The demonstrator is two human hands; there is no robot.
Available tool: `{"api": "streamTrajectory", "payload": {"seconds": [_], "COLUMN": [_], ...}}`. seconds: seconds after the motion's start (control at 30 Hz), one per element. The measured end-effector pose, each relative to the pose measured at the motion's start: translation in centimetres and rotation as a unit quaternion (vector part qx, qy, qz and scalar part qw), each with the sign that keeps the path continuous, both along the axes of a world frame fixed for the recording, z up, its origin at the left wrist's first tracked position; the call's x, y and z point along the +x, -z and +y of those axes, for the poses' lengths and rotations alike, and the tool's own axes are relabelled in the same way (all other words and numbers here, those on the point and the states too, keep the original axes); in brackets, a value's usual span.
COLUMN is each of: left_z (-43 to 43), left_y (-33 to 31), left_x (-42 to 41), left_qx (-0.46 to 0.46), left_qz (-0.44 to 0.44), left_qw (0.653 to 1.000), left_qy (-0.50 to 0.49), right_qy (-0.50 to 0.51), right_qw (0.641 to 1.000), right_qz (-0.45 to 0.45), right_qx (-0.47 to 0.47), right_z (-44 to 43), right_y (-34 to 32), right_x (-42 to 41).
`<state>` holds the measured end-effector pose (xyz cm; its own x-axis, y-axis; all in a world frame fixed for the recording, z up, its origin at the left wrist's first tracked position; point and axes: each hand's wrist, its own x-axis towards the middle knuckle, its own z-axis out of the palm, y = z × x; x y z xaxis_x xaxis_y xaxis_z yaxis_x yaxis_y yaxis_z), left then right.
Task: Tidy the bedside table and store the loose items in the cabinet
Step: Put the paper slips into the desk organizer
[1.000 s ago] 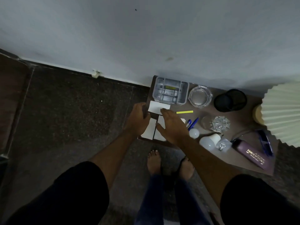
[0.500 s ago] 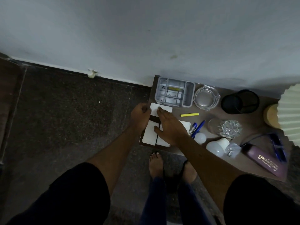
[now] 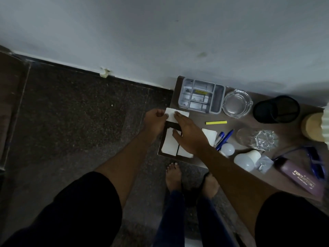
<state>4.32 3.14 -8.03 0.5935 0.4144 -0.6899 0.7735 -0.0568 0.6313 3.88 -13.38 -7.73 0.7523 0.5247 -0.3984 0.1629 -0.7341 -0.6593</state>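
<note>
In the head view your left hand (image 3: 154, 122) pinches the left edge of a white card (image 3: 180, 114) at the table's (image 3: 240, 124) left end. Your right hand (image 3: 191, 137) lies flat, fingertips on that card, palm hiding part of the cards (image 3: 169, 143) below. The lamp (image 3: 312, 126) is cut off at right.

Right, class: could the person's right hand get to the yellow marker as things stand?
Probably yes. The right hand lies flat on the white cards, gripping nothing, and the yellow marker lies on bare tabletop just beside it, nothing between. The left hand pinches the top card.
</note>
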Motion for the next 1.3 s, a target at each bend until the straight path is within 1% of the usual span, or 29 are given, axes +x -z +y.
{"api": "streamTrajectory", "payload": {"seconds": [0.13,0.27,0.33,0.4,0.43,0.47,0.5,0.57,0.6,0.67,0.8,0.87,0.97,1.17,1.23,1.3], "left_z": [-0.2,0.1,0.2,0.1,0.0,-0.1,-0.3,-1.1,-1.6,-2.7,-5.3,-6.4,-7.2,-8.4,-8.8,-9.1], "left_y": [-0.9,-1.9,-2.3,-2.8,-3.0,-3.1,-3.4,-3.9,-4.2,-4.9,-6.2,-6.7,-7.4,-8.8,-9.1,-9.3], "left_x": [-0.7,-1.8,-2.3,-2.7,-3.0,-3.1,-3.3,-3.6,-3.7,-3.9,-3.8,-3.5,-3.2,-1.9,-1.9,-2.0], "left_qx": [-0.035,-0.082,-0.1,-0.12,-0.133,-0.146,-0.161,-0.197,-0.212,-0.24,-0.301,-0.311,-0.304,-0.318,-0.32,-0.319], "left_qz": [-0.024,-0.036,-0.039,-0.045,-0.049,-0.052,-0.054,-0.061,-0.066,-0.077,-0.1,-0.101,-0.096,-0.11,-0.109,-0.105], "left_qw": [0.999,0.995,0.993,0.989,0.987,0.984,0.98,0.969,0.963,0.95,0.915,0.913,0.924,0.924,0.927,0.931], "left_qy": [0.002,-0.033,-0.047,-0.067,-0.078,-0.09,-0.104,-0.138,-0.154,-0.185,-0.247,-0.245,-0.209,-0.179,-0.163,-0.141], "right_qy": [0.092,0.152,0.204,0.259,0.282,0.307,0.342,0.419,0.439,0.449,0.488,0.504,0.509,0.484,0.477,0.467], "right_qw": [0.996,0.987,0.976,0.96,0.953,0.942,0.922,0.841,0.807,0.778,0.749,0.746,0.75,0.749,0.759,0.78], "right_qz": [0.004,0.002,0.006,0.037,0.06,0.095,0.148,0.275,0.31,0.33,0.306,0.28,0.259,0.286,0.271,0.245], "right_qx": [0.012,0.043,0.077,0.103,0.099,0.096,0.11,0.203,0.245,0.291,0.328,0.333,0.334,0.351,0.35,0.336], "right_z": [-0.4,-1.3,-1.7,-1.8,-1.8,-1.8,-1.8,-1.9,-1.9,-2.1,-2.4,-3.0,-4.2,-5.8,-6.0,-6.4], "right_y": [-0.5,-1.1,-1.5,-1.9,-2.1,-2.2,-2.4,-2.9,-3.3,-4.2,-5.9,-6.7,-7.6,-9.2,-9.5,-9.7], "right_x": [-0.2,-0.5,-0.6,-0.8,-1.0,-1.0,-1.1,-1.4,-1.4,-1.5,-1.0,-0.4,0.7,1.7,1.9,2.1]}}
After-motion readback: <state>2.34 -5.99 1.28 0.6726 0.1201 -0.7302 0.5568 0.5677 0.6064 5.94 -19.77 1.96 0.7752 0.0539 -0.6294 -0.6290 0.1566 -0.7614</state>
